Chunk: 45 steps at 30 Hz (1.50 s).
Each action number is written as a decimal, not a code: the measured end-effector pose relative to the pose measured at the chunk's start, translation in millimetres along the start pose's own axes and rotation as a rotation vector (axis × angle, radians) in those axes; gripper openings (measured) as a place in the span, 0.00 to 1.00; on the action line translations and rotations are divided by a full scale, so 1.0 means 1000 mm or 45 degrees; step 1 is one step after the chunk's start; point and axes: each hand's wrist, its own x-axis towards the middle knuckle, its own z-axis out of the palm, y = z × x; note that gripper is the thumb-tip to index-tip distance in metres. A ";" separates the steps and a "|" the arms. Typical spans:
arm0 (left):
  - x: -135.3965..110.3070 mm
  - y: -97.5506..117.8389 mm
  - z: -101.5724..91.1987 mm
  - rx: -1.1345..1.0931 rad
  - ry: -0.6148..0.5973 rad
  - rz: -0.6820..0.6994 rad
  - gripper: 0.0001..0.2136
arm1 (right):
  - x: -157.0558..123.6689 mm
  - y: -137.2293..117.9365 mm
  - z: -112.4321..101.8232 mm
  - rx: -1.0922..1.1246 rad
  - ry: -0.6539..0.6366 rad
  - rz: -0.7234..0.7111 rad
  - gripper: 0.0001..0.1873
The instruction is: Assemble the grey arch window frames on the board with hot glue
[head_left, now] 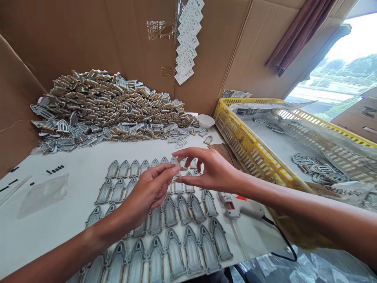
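Your left hand (153, 184) pinches a small, thin, whitish piece (177, 167) between thumb and forefinger, above the far rows on the table. Your right hand (207, 165) curves round it in a wide C, fingertips by its edges — whether they press on it, you cannot tell from here; the piece shows nearly edge-on and its outline is unclear.

Below your hands, grey arch-shaped plaques (191, 251) lie flat in rows on the smooth white tabletop (79, 165), each with a pointed top, a raised moulded frame and a slim brownish edge. Just right of the rows sits a white glue gun (232, 206), its black cable (284, 236) curling off towards the near side.

On the left lie a crumpled clear plastic bag (44, 195) and short black strips (55, 169). On the far side, similar plaques make a dense, jagged heap (112, 106) against the corrugated cardboard wall (118, 39), with a smooth white bowl (206, 121) at its right end. Farther right stands a yellow slatted plastic crate (253, 143) — paper-lined, with loose arch-shaped pieces (321, 169) inside.
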 end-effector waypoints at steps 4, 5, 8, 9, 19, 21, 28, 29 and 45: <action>0.001 -0.001 -0.002 -0.024 0.032 -0.009 0.18 | 0.001 0.001 -0.001 -0.004 -0.003 0.018 0.26; 0.002 -0.002 -0.002 -0.026 0.035 -0.009 0.18 | 0.001 0.001 -0.001 -0.007 -0.001 0.016 0.25; 0.002 -0.003 -0.003 -0.030 0.036 -0.004 0.18 | 0.001 0.001 -0.002 -0.017 0.012 0.008 0.24; 0.002 -0.003 -0.003 -0.033 0.035 -0.006 0.18 | 0.001 0.001 -0.003 -0.017 0.015 0.009 0.24; 0.003 -0.005 -0.003 -0.057 0.059 0.008 0.20 | 0.002 0.002 -0.004 0.010 0.041 0.007 0.23; 0.003 -0.005 -0.003 -0.071 0.063 0.009 0.20 | 0.003 0.001 -0.005 0.028 0.041 0.018 0.22; 0.002 -0.006 -0.003 -0.077 0.053 0.017 0.20 | 0.003 -0.001 -0.005 0.027 0.033 0.039 0.25; 0.002 -0.006 -0.003 -0.078 0.060 0.009 0.20 | 0.002 -0.001 -0.005 0.022 0.036 0.041 0.24; 0.002 -0.005 -0.002 -0.083 0.083 0.015 0.20 | 0.002 0.000 -0.004 -0.012 0.081 0.050 0.20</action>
